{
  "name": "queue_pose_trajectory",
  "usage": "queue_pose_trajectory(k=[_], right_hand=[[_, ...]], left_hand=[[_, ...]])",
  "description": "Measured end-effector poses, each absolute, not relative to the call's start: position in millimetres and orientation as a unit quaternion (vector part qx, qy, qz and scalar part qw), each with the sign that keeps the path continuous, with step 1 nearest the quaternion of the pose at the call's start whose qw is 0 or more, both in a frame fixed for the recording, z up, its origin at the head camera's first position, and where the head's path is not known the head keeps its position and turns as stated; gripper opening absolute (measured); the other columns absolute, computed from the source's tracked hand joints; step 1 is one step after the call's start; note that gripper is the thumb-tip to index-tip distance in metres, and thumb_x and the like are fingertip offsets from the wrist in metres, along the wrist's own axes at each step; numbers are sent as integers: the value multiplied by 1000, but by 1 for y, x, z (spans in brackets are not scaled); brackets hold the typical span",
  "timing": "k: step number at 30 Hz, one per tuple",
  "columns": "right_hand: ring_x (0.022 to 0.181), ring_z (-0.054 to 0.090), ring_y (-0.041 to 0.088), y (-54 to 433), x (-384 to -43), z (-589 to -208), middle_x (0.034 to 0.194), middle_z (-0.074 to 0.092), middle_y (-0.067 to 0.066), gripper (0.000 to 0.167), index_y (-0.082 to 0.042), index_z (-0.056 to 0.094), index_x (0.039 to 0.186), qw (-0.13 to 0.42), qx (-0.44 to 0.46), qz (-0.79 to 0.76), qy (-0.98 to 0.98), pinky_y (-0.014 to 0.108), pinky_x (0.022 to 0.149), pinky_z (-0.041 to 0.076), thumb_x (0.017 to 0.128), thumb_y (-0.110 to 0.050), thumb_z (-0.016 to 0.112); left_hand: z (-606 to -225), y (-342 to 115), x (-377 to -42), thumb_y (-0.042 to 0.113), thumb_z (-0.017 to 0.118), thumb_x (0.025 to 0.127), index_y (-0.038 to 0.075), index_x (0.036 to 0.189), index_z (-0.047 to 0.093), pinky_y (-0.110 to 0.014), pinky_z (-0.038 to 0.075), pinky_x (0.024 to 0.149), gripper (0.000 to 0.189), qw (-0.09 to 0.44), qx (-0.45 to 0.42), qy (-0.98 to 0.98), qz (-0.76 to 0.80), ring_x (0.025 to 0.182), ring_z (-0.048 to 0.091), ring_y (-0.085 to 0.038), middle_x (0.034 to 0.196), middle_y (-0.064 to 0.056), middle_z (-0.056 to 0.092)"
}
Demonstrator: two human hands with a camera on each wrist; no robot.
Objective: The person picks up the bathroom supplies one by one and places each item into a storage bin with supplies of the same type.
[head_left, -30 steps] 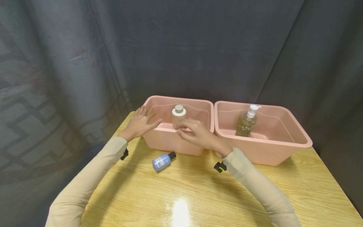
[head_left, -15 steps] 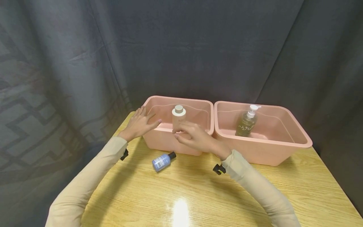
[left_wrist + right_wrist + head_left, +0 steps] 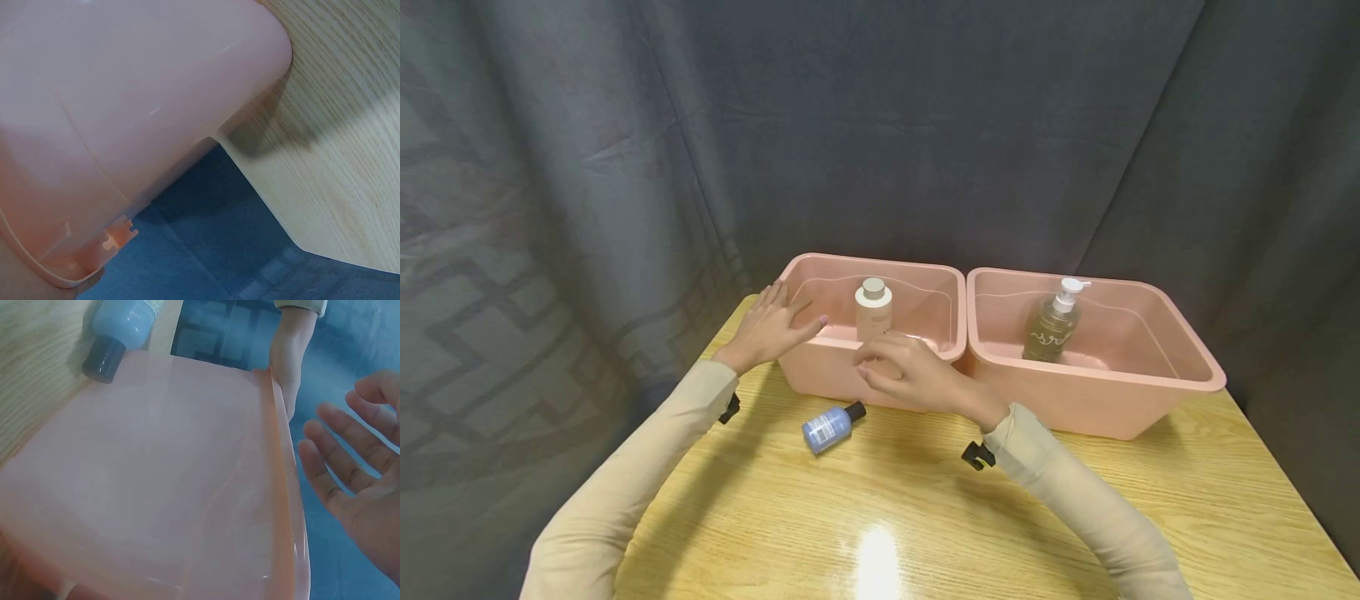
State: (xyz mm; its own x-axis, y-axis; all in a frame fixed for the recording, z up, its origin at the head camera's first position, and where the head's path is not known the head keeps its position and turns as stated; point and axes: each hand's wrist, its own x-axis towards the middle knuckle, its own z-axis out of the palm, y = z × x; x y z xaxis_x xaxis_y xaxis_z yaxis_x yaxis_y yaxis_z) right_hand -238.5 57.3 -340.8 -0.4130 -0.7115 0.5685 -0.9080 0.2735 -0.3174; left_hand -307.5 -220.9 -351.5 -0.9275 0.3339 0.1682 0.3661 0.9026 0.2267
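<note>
On the left corner of the left pink bin (image 3: 842, 367) rests my left hand (image 3: 767, 329), its fingers spread over the rim. My right hand (image 3: 913, 371) hovers before the front rim of that bin with nothing in it. Its fingers are loosely bent and apart from the rim in the right wrist view, where the fingertips (image 3: 309, 450) show. A white bottle (image 3: 873, 315) with a round cap stands upright inside the left bin, its lower part hidden. On the table in front lies a blue bottle (image 3: 827, 429) with a black cap.
A second pink bin (image 3: 1112, 400) stands to the right, against the first. Inside it a green pump bottle (image 3: 1049, 332) with a white pump leans slightly. The wooden table (image 3: 775, 517) carries both bins, and a dark curtain (image 3: 887, 150) hangs behind.
My right hand has drawn back slightly from the white bottle, towards the table's front and a little left. The left hand and the bottles stay in place.
</note>
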Motion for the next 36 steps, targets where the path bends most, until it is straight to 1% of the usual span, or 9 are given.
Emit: queue_pose_trajectory(k=[5, 11, 14, 18, 22, 27, 31, 36], right_hand=[[101, 63, 14, 56, -238, -342, 105, 69, 2, 15, -4, 70, 106, 154, 525, 309, -778, 27, 90, 51, 96, -14, 64], [101, 62, 13, 56, -238, -344, 104, 68, 1, 15, -5, 69, 106, 140, 530, 306, -778, 27, 89, 51, 98, -15, 62], [100, 62, 12, 56, -238, -345, 103, 68, 0, 15, -6, 69, 106, 135, 531, 304, -779, 27, 88, 51, 98, -15, 62], [98, 62, 12, 55, -237, -347, 103, 69, 1, 15, -5, 70, 106, 128, 533, 302, -780, 27, 87, 51, 98, -15, 62], [98, 62, 12, 54, -235, -347, 103, 69, 1, 18, -3, 69, 107, 108, 530, 298, -787, 27, 87, 51, 99, -16, 60], [100, 62, 12, 53, -232, -347, 104, 68, 0, 18, -6, 68, 109, 83, 520, 287, -800, 28, 89, 50, 100, -19, 58], [102, 62, 13, 52, -231, -349, 106, 68, 0, 17, -7, 68, 109, 76, 521, 282, -802, 28, 91, 50, 99, -18, 60], [100, 62, 10, 50, -230, -352, 106, 68, -1, 18, -6, 69, 110, 59, 526, 273, -803, 25, 89, 50, 98, -18, 62]], left_hand=[[-352, -221, -308, 75, 32, 93, 13, 154, 37, -53, 6, 119, 87, 64, -178, -973, -129, 148, 2, -42, 159, -31, 9], [-351, -220, -308, 75, 32, 93, 10, 152, 40, -53, 6, 119, 88, 62, -174, -974, -133, 148, 2, -41, 159, -30, 9], [-350, -220, -307, 76, 31, 92, 11, 152, 39, -52, 5, 119, 89, 60, -175, -974, -131, 148, 2, -41, 160, -30, 8], [-350, -220, -307, 76, 31, 93, 11, 153, 38, -52, 5, 119, 89, 58, -176, -974, -128, 148, 1, -41, 159, -30, 8], [-350, -220, -307, 75, 31, 93, 11, 153, 38, -52, 5, 119, 88, 59, -177, -974, -128, 148, 2, -41, 159, -31, 8], [-351, -221, -308, 74, 30, 94, 11, 154, 36, -53, 5, 119, 87, 64, -182, -973, -124, 148, 3, -43, 158, -32, 9], [-351, -221, -307, 73, 31, 94, 11, 153, 37, -53, 5, 119, 86, 64, -183, -973, -124, 148, 3, -42, 159, -31, 10], [-350, -221, -307, 73, 32, 94, 12, 153, 37, -51, 5, 119, 86, 61, -181, -973, -127, 148, 2, -41, 159, -31, 9]])
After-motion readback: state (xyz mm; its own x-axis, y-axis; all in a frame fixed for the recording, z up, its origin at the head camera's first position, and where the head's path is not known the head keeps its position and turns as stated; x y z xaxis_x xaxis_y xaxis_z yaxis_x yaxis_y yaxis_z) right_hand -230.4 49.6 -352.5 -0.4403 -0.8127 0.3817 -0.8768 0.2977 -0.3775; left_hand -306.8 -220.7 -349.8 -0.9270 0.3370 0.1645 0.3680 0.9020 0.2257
